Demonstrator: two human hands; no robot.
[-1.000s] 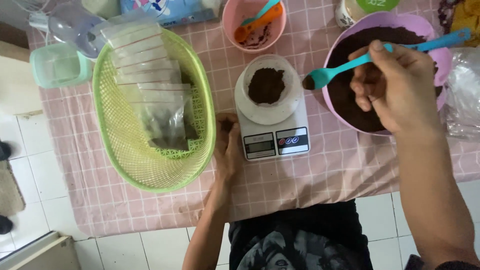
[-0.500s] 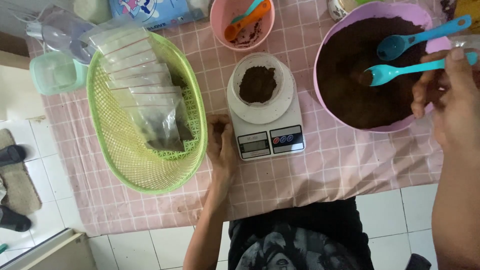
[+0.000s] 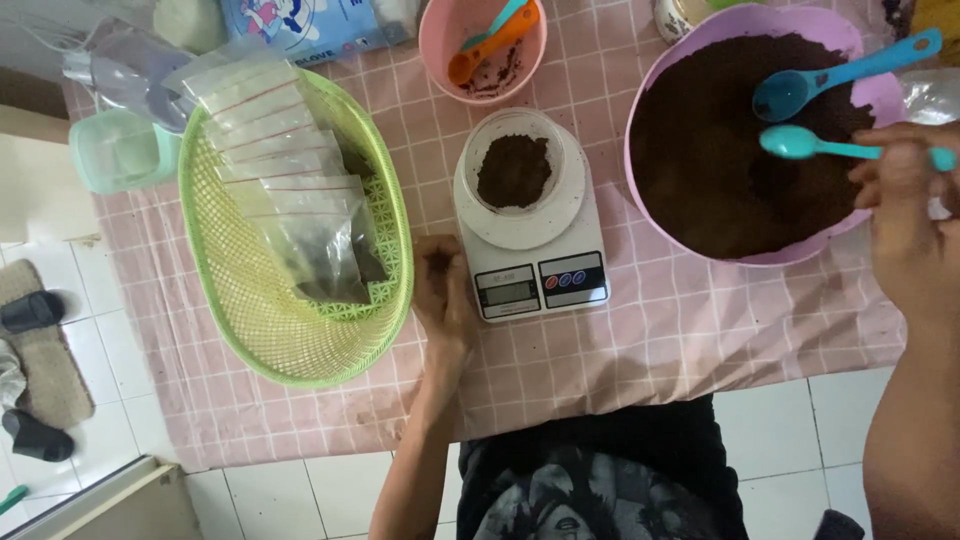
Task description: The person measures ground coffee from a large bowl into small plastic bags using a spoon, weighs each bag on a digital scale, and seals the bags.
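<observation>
A white kitchen scale (image 3: 532,262) stands mid-table with a clear dish of brown powder (image 3: 514,170) on it. My left hand (image 3: 443,296) rests loosely curled on the pink checked tablecloth (image 3: 700,330), just left of the scale's display. At the right edge my right hand (image 3: 905,215) holds a teal spoon (image 3: 815,146) over the big purple bowl (image 3: 650,95), which is full of dark brown powder. A second, blue spoon (image 3: 810,86) lies in that bowl.
A green mesh basket (image 3: 265,335) on the left holds several clear zip bags. A pink bowl (image 3: 440,40) with orange and teal spoons stands behind the scale. A pale green lidded container (image 3: 118,150) sits far left. Tiled floor and slippers (image 3: 30,312) lie below left.
My right hand has drawn the teal spoon back from beside the scale's dish to above the purple bowl. The left hand stayed beside the scale.
</observation>
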